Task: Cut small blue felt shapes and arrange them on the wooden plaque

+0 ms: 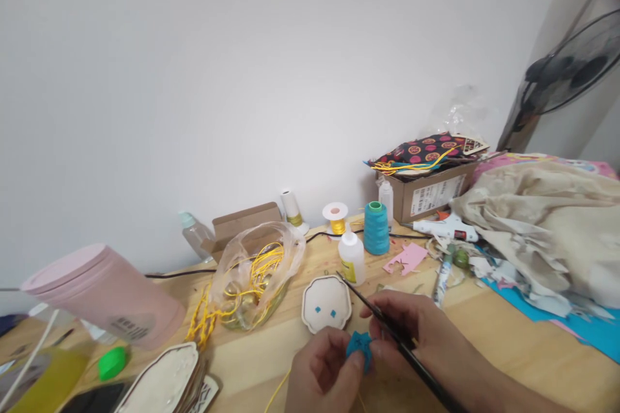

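My left hand (327, 368) pinches a small blue cut-out piece (359, 345) between thumb and fingers at the lower middle. My right hand (411, 326) is closed around a long, slim black tool with a pointed tip (368, 303); whether it is tweezers or a stick I cannot tell. The right fingertips come close to the blue piece, perhaps touching it. Just beyond the hands lies a pale scalloped plaque (326, 293) with two tiny blue pieces on it. Behind the tool's tip stands a white glue bottle (351, 258). A yellow cord (278, 390) trails beside my left hand.
A blue thread cone (376, 229), a yellow thread spool (335, 216) and a pink paper scrap (407, 260) lie beyond. Rightward are a glue gun (445, 227), a cardboard box (431, 193) and cloth (533, 206). Leftward are a bag of cords (261, 277), stacked plaques (162, 377) and a pink container (106, 290).
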`<move>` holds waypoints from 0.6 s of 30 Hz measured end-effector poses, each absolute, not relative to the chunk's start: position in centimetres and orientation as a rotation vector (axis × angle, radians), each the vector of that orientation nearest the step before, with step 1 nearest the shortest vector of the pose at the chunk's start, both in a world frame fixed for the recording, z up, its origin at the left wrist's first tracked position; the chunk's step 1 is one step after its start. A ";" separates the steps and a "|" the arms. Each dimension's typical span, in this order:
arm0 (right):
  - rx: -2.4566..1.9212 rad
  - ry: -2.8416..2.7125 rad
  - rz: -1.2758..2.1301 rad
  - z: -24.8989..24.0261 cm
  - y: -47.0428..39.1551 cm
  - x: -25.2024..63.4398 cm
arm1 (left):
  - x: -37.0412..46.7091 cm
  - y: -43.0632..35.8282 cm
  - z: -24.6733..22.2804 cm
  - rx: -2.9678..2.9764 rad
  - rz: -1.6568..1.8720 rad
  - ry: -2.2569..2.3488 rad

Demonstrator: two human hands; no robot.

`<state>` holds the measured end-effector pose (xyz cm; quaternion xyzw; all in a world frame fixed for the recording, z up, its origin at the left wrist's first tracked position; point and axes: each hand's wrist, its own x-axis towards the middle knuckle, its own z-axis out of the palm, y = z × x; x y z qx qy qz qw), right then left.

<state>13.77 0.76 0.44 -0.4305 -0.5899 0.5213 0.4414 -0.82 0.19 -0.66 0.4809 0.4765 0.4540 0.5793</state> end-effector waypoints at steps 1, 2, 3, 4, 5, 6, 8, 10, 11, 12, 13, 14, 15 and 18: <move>-1.051 -1.447 1.311 0.4 0.8 13.8 | -0.8 0.2 -0.5 1.113 1.052 1.107; -1.031 -1.431 1.333 0.4 0.8 13.8 | -0.8 0.2 -0.3 1.104 1.041 1.098; -1.009 -1.415 1.354 0.5 0.8 13.7 | -0.8 0.3 -0.3 1.099 1.034 1.092; -0.988 -1.400 1.373 0.5 0.9 13.8 | -0.8 0.3 -0.2 1.093 1.030 1.090; -0.973 -1.384 1.382 0.6 0.9 13.8 | -0.8 0.3 -0.1 1.079 1.030 1.089; -0.964 -1.373 1.385 0.7 1.0 13.9 | -0.8 0.3 -0.1 1.056 1.033 1.087; -0.943 -1.382 1.383 0.8 1.1 14.1 | -0.9 0.4 0.0 0.990 1.040 1.080; -0.925 -1.420 1.392 1.0 1.1 14.4 | -1.1 0.5 0.0 0.941 1.056 1.070; -0.916 -1.444 1.400 1.1 1.1 14.5 | -1.1 0.5 0.0 0.938 1.067 1.071; -0.898 -1.467 1.407 1.2 1.0 14.6 | -1.2 0.5 -0.1 0.949 1.076 1.076; -0.883 -1.491 1.409 1.3 0.9 14.7 | -1.3 0.5 -0.2 0.969 1.084 1.085; -0.872 -1.518 1.401 1.3 0.8 14.9 | -1.4 0.4 -0.4 0.989 1.088 1.096; -0.872 -1.548 1.383 1.3 0.7 15.0 | -1.4 0.4 -0.5 1.006 1.089 1.109; -0.963 -1.667 1.293 1.1 0.4 15.3 | -1.5 0.3 -0.5 1.008 1.087 1.152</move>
